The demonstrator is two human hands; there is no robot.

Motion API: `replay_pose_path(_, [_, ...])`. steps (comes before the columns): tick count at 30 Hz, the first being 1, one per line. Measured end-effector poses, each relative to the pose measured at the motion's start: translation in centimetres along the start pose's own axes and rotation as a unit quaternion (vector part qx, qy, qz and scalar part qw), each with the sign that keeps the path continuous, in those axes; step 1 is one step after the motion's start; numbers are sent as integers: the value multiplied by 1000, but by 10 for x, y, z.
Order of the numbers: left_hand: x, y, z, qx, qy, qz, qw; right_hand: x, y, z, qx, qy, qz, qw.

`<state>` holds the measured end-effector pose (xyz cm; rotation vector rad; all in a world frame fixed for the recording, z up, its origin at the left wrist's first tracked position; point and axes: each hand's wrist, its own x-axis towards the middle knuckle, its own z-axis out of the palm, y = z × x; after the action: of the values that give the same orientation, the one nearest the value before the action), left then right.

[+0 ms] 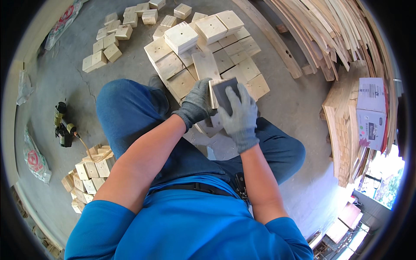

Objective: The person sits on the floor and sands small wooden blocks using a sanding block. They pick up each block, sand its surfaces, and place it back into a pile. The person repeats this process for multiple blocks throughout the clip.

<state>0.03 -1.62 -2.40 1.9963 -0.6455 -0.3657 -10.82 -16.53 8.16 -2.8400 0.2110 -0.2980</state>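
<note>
Between my knees, my left hand (196, 103), in a grey glove, grips a pale wooden block (212, 96) by its left side. My right hand (238, 115), gloved too, presses a dark grey flat sheet that looks like sandpaper (222, 96) against the block's face, fingers spread across it. The sheet hides most of that face. Just beyond my hands lies a low platform of wooden blocks (182, 83) set side by side. A flat wooden piece (205, 65) rests on it, with stacked blocks (181, 37) behind.
Loose wooden blocks (113, 52) lie on the floor at the far left. A nail gun (64, 128) with a hose sits left of my knee, near a block pile (89, 175). Long boards (323, 32) and a carton (371, 113) stand at the right. Plastic bags (36, 156) line the left.
</note>
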Motion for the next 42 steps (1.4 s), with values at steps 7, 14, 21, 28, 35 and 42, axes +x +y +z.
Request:
replay_pose_path(7, [4, -15, 5, -23, 7, 25, 999, 77, 9, 13, 14, -6, 58, 998])
replay_pose_path(14, [1, 4, -7, 15, -9, 21, 1000, -8, -6, -9, 0, -13, 10, 1000])
replay_pose_path(21, [0, 3, -5, 18, -6, 29, 999, -52, -3, -10, 17, -10, -23, 1000])
replay_pose_path(28, [0, -2, -5, 7, -8, 1, 1000, 39, 6, 7, 29, -4, 8, 1000])
replay_pose_path(35, [1, -6, -2, -10, -8, 15, 1000, 63, 16, 11, 43, -7, 37, 998])
replay_pose_path(42, [0, 12, -10, 14, -14, 25, 999, -39, -7, -12, 25, -9, 9, 1000])
